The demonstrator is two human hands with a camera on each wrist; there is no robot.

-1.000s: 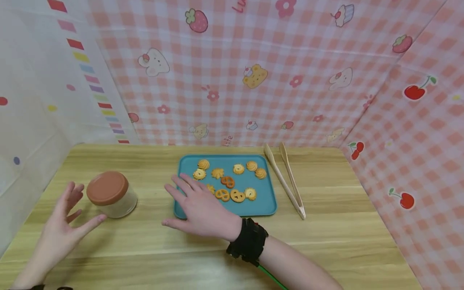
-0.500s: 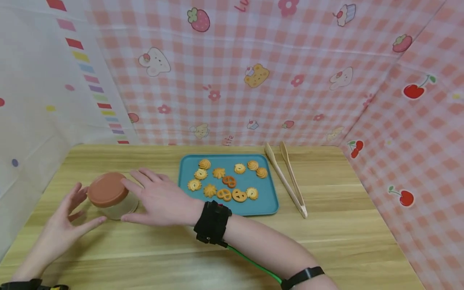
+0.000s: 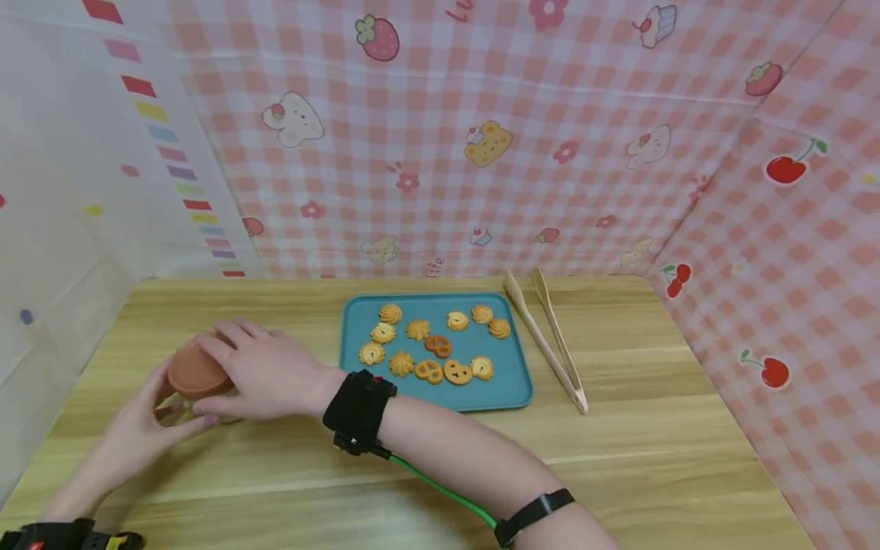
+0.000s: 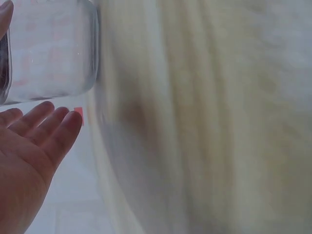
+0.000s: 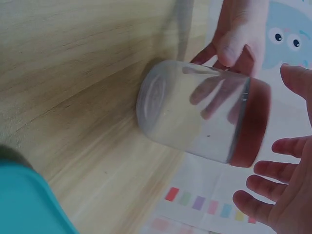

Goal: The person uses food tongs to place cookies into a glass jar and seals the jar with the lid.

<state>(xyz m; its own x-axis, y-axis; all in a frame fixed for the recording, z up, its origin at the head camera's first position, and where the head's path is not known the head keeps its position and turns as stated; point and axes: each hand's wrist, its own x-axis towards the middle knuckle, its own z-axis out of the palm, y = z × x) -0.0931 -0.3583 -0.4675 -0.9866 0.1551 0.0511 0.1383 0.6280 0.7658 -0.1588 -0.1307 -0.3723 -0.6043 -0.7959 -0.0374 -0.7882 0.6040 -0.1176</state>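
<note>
A clear jar (image 5: 190, 114) with a brown-red lid (image 3: 198, 370) stands upright on the left of the wooden table; no contents show through its glass. My left hand (image 3: 134, 439) is at its left side, thumb in front and fingers behind. In the left wrist view those fingers (image 4: 51, 124) are extended, with a small gap to the glass. From the right, my right hand (image 3: 275, 374) reaches over the jar and overlaps the lid in the head view. The right wrist view shows its fingers (image 5: 273, 180) spread beside the lid.
A blue tray (image 3: 440, 396) in the middle of the table bears several cookies (image 3: 402, 363) and pretzel shapes (image 3: 437, 346). Wooden tongs (image 3: 546, 344) lie spread along its right side. Printed cloth walls (image 3: 412, 99) rise behind and on both sides.
My right hand has moved left from over the tray to the jar's lid. My left hand has moved slightly right, closer around the jar. The cookies and tongs stay in place.
</note>
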